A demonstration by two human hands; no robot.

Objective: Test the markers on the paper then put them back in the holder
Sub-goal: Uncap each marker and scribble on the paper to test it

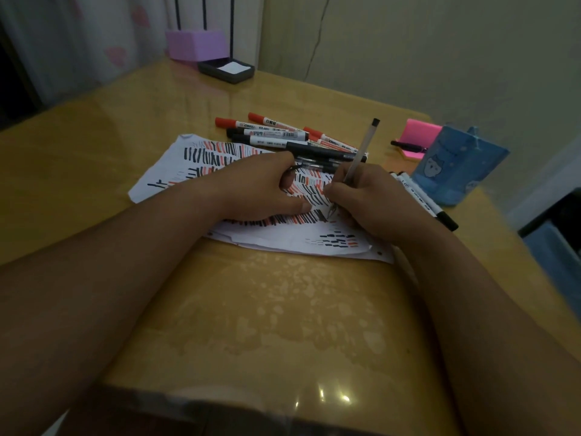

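Note:
A white paper (176, 171) covered in red and black strokes lies on the table. My right hand (367, 196) grips a clear pen (364, 146) with a black end plug, its tip touching the paper near fresh black marks. My left hand (270, 187) rests on the paper with the thumb flat, and its curled fingers pinch a small dark cap (294, 169). Behind the hands lies a pile of red and black markers (283, 133). The blue holder (452, 171) stands at the right, with two white markers (424, 199) lying in front of it.
A pink sticky-note pad (419, 138) with a black pen on it sits behind the holder. A dark tray (226, 70) and a purple box (195, 45) stand at the table's far edge. The table's right edge runs close to the holder.

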